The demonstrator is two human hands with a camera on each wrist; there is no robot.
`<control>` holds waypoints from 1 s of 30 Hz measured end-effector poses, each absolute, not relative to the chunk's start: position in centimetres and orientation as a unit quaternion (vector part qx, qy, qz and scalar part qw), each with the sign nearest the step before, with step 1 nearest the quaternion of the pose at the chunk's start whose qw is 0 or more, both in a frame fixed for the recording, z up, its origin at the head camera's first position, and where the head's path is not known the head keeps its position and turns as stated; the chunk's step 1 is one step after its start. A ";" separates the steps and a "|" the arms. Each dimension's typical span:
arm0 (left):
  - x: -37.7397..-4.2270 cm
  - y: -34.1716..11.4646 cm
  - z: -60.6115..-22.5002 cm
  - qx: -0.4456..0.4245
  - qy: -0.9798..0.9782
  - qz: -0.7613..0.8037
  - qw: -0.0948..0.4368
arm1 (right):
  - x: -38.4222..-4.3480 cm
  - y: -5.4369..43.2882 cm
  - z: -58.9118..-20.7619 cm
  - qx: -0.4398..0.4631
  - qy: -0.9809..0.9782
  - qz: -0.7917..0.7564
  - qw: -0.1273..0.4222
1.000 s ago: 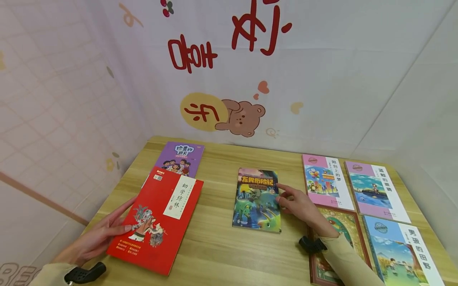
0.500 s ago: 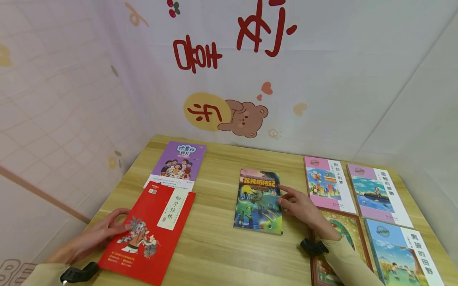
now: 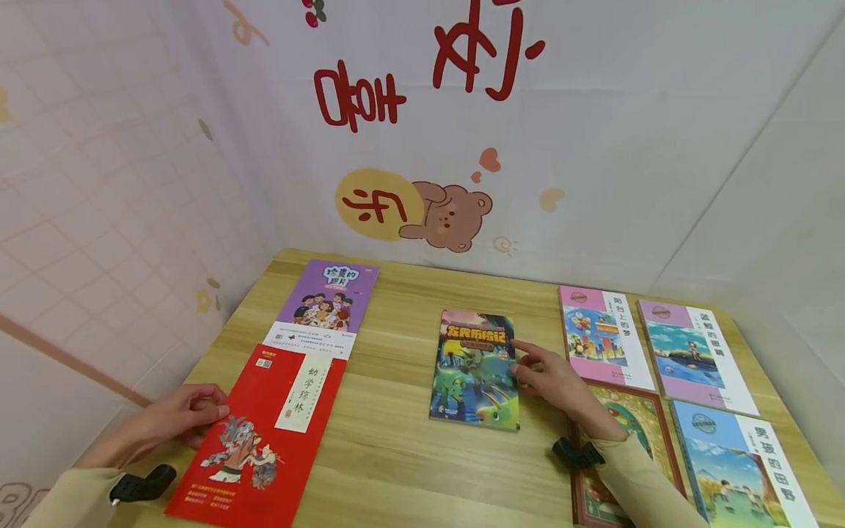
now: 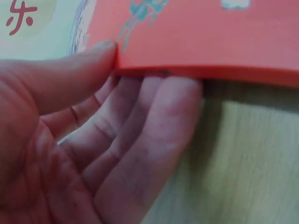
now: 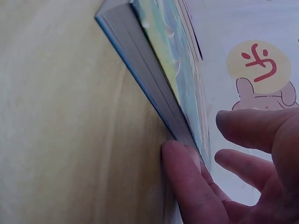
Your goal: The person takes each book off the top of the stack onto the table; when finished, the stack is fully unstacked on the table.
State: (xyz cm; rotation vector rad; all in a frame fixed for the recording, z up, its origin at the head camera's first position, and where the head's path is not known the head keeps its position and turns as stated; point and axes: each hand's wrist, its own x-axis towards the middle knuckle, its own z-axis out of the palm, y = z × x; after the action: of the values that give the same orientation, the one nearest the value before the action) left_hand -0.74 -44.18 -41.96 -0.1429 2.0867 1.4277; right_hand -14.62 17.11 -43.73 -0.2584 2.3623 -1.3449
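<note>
In the head view, a red book (image 3: 257, 440) lies at the front left of the table, just below a purple picture-cover book (image 3: 330, 301). My left hand (image 3: 181, 416) pinches the red book's left edge. The left wrist view has the thumb (image 4: 88, 65) at the cover's edge and the other fingers tucked against its lower side. Mid-table lies a dinosaur-cover book (image 3: 472, 370). Beside its right edge is my right hand (image 3: 551, 378), with fingertips touching that edge. The right wrist view shows two other digits extended, apart from the book.
To the right lie two pink-bordered books, one near (image 3: 604, 341) and one farther right (image 3: 696, 359), plus a blue book (image 3: 739, 462). A green, brown-framed book (image 3: 637, 418) is partly hidden under my right forearm. A printed cloth wall (image 3: 594, 147) rises behind the table (image 3: 396, 455).
My left hand has moved the red book down and left, uncovering the lower part of the purple book. The right hand and dinosaur book have stayed in place.
</note>
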 end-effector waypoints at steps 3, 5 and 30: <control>-0.7 -44.5 -41.7 -0.062 0.796 0.521 0.301 | -14.5 17.1 -43.5 -0.095 0.847 -0.481 0.204; -0.7 -44.4 -41.5 -0.080 0.807 0.505 0.295 | -14.5 17.1 -43.5 -0.094 0.848 -0.481 0.203; -5.9 -29.7 -38.7 0.045 0.889 0.453 0.049 | -14.6 17.2 -43.6 -0.088 0.842 -0.492 0.203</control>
State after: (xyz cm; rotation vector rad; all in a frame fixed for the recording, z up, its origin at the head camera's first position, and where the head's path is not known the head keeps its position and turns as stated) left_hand -5.86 -29.75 -38.68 0.1384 2.7088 1.3794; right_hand -14.60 17.15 -43.56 -0.2466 2.3502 -1.3721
